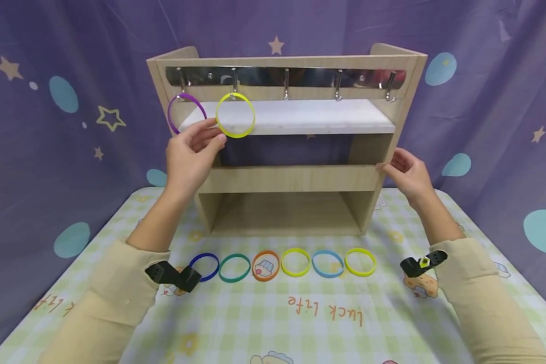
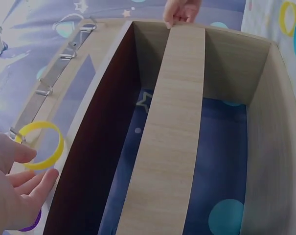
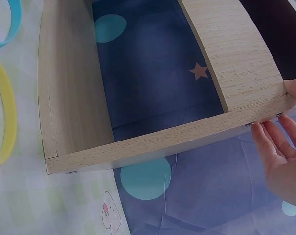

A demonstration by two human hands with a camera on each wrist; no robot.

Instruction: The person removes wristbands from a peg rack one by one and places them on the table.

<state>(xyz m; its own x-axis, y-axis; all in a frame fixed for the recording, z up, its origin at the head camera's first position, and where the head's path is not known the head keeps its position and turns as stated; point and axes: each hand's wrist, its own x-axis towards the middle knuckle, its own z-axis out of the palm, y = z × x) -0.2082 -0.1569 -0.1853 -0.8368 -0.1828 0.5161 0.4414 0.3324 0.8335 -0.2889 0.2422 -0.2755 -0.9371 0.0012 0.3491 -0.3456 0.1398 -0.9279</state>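
A yellow ring (image 1: 254, 119) hangs at the second hook from the left on the wooden shelf's metal strip. Close beside its left edge is my left hand (image 1: 188, 154), thumb and fingers apart; in the left wrist view the ring (image 2: 59, 147) shows next to the spread fingers. A purple ring (image 1: 200, 105) hangs from the leftmost hook, partly behind that hand. My right hand (image 1: 409, 174) grips the right side panel of the wooden shelf (image 1: 291, 179), thumb at the front edge and fingers against the outer face (image 3: 280, 142).
In front of the shelf, a row of rings in blue, green (image 1: 235, 279), orange (image 1: 255, 275), yellow and light blue lies on the checked tablecloth (image 1: 236, 323). Three more hooks (image 1: 338, 86) stick out to the right on the strip. A purple curtain (image 1: 73, 151) hangs behind.
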